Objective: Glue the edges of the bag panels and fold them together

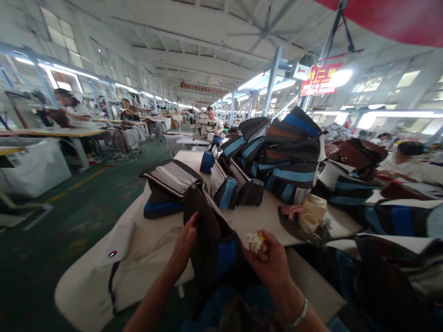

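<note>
Head camera: I see the left hand [185,244] laid along the left side of a dark bag [204,240] with a blue stripe, its fingers touching the panel near the upper edge; I cannot tell whether they clamp it. The bag stands at the near side of the pale table [83,288], between both hands. I have the right hand [268,260] closed on a small white frayed tuft [254,241] with a bit of yellow, just beside the bag's right side. Behind the bag, to its left, I make out a stack of bag pieces [171,180]; to the right rises a larger pile of striped bags [294,143]. A yellowish container [314,211] sits beyond the right hand, next to a pink cloth [292,211]. On the left of the table lies a white case [119,242] with a round mark.
</note>
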`<action>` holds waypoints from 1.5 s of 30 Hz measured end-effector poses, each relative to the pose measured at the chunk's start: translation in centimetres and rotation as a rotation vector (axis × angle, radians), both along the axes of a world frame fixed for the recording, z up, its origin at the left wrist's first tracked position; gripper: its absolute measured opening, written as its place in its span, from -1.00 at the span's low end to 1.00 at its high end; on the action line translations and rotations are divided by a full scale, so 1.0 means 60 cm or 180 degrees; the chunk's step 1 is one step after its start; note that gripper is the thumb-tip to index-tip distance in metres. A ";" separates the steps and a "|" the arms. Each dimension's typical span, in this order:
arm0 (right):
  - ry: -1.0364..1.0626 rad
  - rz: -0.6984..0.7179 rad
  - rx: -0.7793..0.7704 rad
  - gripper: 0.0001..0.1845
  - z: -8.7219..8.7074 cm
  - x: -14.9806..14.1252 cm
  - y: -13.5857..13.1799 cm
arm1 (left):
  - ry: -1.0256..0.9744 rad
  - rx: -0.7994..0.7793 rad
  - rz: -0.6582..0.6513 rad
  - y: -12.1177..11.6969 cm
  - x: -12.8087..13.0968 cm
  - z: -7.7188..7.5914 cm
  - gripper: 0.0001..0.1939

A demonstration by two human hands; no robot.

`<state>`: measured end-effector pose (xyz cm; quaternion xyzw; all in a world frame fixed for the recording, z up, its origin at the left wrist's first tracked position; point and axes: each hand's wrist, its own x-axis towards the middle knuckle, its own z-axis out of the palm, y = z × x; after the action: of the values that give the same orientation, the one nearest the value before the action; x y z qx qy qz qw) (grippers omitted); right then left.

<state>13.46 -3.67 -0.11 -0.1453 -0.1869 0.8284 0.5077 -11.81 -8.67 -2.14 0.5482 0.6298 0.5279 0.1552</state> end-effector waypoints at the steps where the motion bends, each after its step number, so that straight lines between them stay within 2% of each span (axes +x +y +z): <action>1: 0.0081 0.0046 -0.0049 -0.72 -0.003 -0.008 0.000 | 0.0008 0.0202 -0.0411 -0.031 0.023 -0.009 -0.16; 2: 0.0155 0.0083 -0.0106 -0.70 -0.004 -0.013 0.001 | 0.0109 0.0251 -0.0743 -0.058 0.045 -0.017 -0.14; 3: 0.0214 0.0117 -0.0172 -0.70 -0.004 -0.017 0.001 | 0.0223 0.0289 -0.0805 -0.080 0.067 -0.023 -0.11; 5: 0.0266 0.0163 -0.0296 -0.71 0.000 -0.021 0.000 | 0.0305 0.0308 -0.0291 -0.103 0.104 -0.027 -0.19; 7: 0.0248 0.0122 -0.0319 -0.72 0.014 -0.017 -0.006 | 0.0105 0.0217 0.0129 -0.100 0.127 -0.020 -0.46; 9: 0.0189 -0.0010 -0.0167 -0.73 0.041 -0.008 -0.015 | -0.0212 0.0158 0.0024 -0.083 0.135 0.000 -0.67; 11: 0.0023 -0.0218 0.0170 -0.74 0.078 0.006 -0.025 | -0.0390 0.0218 -0.0267 -0.067 0.138 0.025 -0.72; 13: -0.0306 -0.0542 0.0611 -0.76 0.119 0.018 -0.036 | -0.0438 0.0302 -0.0341 -0.057 0.141 0.048 -0.75; 15: -0.0839 -0.0890 0.1042 -0.75 0.153 0.021 -0.045 | -0.0445 0.0366 -0.0331 -0.052 0.149 0.062 -0.76; 17: -0.1396 -0.1154 0.1375 -0.72 0.172 0.011 -0.051 | -0.0446 0.0406 -0.0301 -0.049 0.158 0.065 -0.76; 19: -0.1861 -0.1298 0.1647 -0.70 0.175 -0.009 -0.052 | -0.0418 0.0460 -0.0300 -0.045 0.167 0.063 -0.76; 23: -0.2822 -0.1718 0.2341 -0.69 0.154 -0.040 -0.032 | -0.0388 0.0602 -0.0211 -0.041 0.178 0.054 -0.81; 26: -0.3479 -0.2442 0.2786 -0.68 0.148 -0.026 -0.005 | -0.0364 0.0514 -0.0322 -0.043 0.180 0.049 -0.75; 28: -0.3758 -0.2854 0.2841 -0.65 0.155 -0.005 0.004 | -0.0357 0.0472 -0.0396 -0.044 0.181 0.047 -0.70; 31: -0.3761 -0.3185 0.2668 -0.65 0.169 0.014 -0.005 | -0.0415 0.0486 -0.0312 -0.043 0.180 0.048 -0.74; 33: -0.3508 -0.3080 0.2654 -0.68 0.170 0.011 -0.018 | -0.0443 0.0476 -0.0278 -0.042 0.178 0.053 -0.77; 35: -0.3356 -0.2772 0.2920 -0.71 0.164 0.002 -0.024 | -0.0466 0.0451 -0.0303 -0.042 0.176 0.059 -0.79; 37: -0.3501 -0.2673 0.3300 -0.75 0.157 0.001 -0.018 | -0.0491 0.0420 -0.0357 -0.043 0.173 0.064 -0.79; 39: -0.3859 -0.2992 0.3466 -0.76 0.154 0.011 -0.006 | -0.0517 0.0410 -0.0389 -0.045 0.171 0.067 -0.79; 41: -0.4002 -0.3359 0.3291 -0.75 0.157 0.025 0.003 | -0.0555 0.0415 -0.0343 -0.047 0.168 0.069 -0.80; 43: -0.3723 -0.3461 0.3083 -0.78 0.163 0.032 0.001 | -0.0608 0.0420 -0.0308 -0.048 0.167 0.072 -0.79; 45: -0.3386 -0.3346 0.3250 -0.82 0.169 0.028 -0.008 | -0.0659 0.0411 -0.0355 -0.049 0.167 0.077 -0.78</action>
<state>15.15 -4.12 10.01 -0.3326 -0.6511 0.1296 0.6698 -1.79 -11.60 2.46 0.5338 0.5437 0.6116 0.2129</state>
